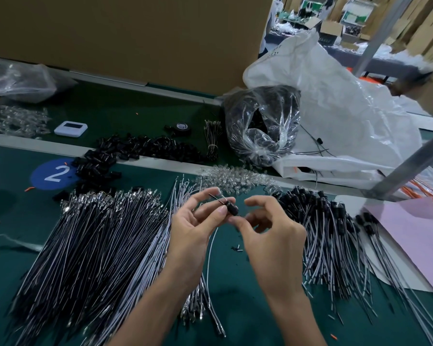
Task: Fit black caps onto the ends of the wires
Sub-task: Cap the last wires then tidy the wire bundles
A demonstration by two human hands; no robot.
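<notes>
Head view: your left hand (193, 226) pinches the small black cylindrical plastic cap (231, 208) above the green desk (240, 303). Your right hand (273, 236) curls at its lower end, grip unclear. Risk: the thin white wire (209, 250), if misaligned, may buckle and leave the cap half-seated.

One black cap (231, 208), cylindrical and tilted, is pinched in the left hand (193, 228); a white wire (209, 248) hangs below it. Loose black caps (135, 148) lie heaped rear left. Uncapped wires (90, 245) lie fanned at left; capped wires (330, 236) lie piled at right.
</notes>
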